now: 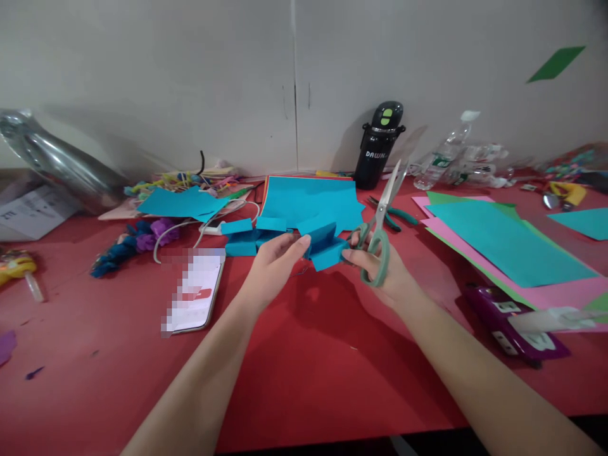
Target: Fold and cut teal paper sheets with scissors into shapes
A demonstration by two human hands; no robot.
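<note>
In the head view, pinching folded blue paper (323,237) between thumb and fingers of the left hand (273,266); gripping green-handled scissors (381,212), blades upward, in the right hand (387,275), with its thumb at the paper's edge. Just beyond and left of the left hand, close enough to crowd its fingers, more folded blue pieces (241,244). To its left, beside the forearm on the red table (332,380), a phone (202,291); farther out, a white cable (159,244) and blue-purple fuzzy stems (123,249). Directly beyond both hands, blue sheets (308,196). Beyond the right hand, behind the scissors, pliers (403,216) and, farther, a black bottle (375,152). To its right, coloured sheets (513,244) and, nearer the forearm, a purple object (503,320).
</note>
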